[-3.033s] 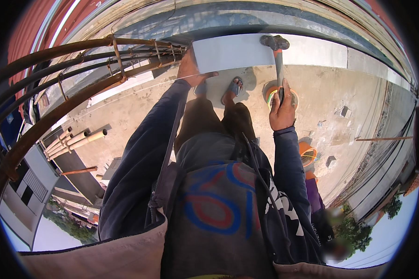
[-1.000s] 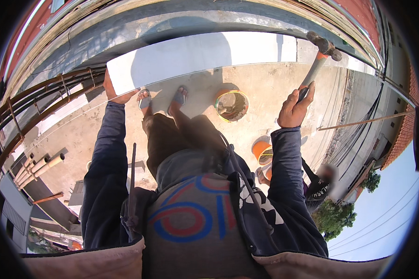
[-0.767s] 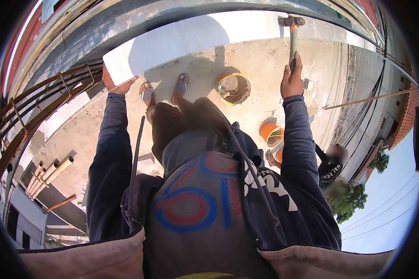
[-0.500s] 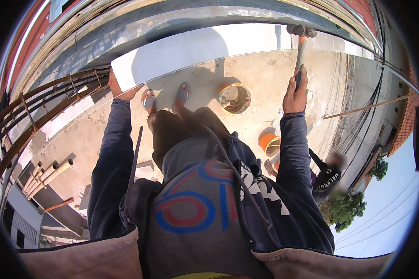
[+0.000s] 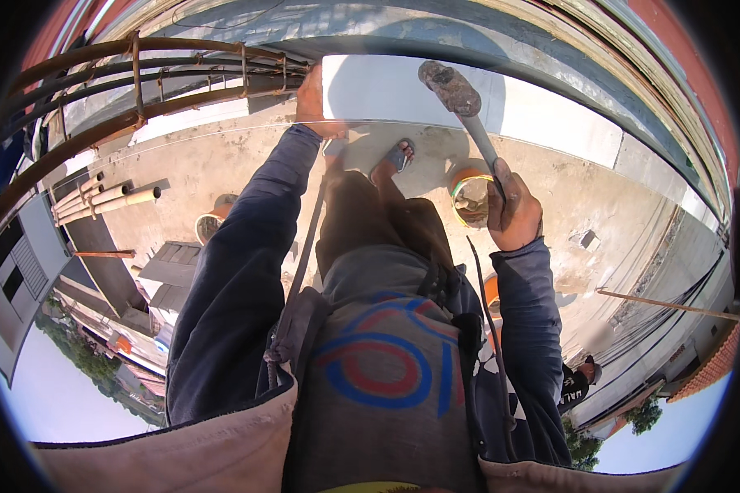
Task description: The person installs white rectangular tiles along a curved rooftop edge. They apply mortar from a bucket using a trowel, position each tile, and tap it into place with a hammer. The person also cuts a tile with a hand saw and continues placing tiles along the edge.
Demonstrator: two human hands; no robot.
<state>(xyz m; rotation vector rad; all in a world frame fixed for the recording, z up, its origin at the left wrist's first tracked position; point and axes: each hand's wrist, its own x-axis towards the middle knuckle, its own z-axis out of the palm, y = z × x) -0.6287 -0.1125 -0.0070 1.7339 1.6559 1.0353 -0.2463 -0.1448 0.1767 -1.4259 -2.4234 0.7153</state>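
Note:
A white block [image 5: 370, 90] forms the near end of a row of smooth white blocks along the wall ahead. My left hand [image 5: 314, 103] is closed around its left end, with part of the fingers hidden. My right hand [image 5: 516, 209] grips the handle of a hammer [image 5: 481, 135]. The hammer's thick, dirt-covered head tilts up and left, in front of the block row; whether it touches the blocks I cannot tell. A thin pale string line [image 5: 238, 123] runs across by my left wrist.
Tied rusty rebar [image 5: 136, 78] extends left from the block's end. Mortar buckets stand below, one [image 5: 473, 200] near my right hand and another [image 5: 212, 223] at left. Pipes [image 5: 111, 201] lie farther left. A person in black [image 5: 580, 384] is at lower right.
The view has shifted, with the rebar and block end now farther right. My right hand has brought the hammer leftward, closer to my left hand, its head now leaning left.

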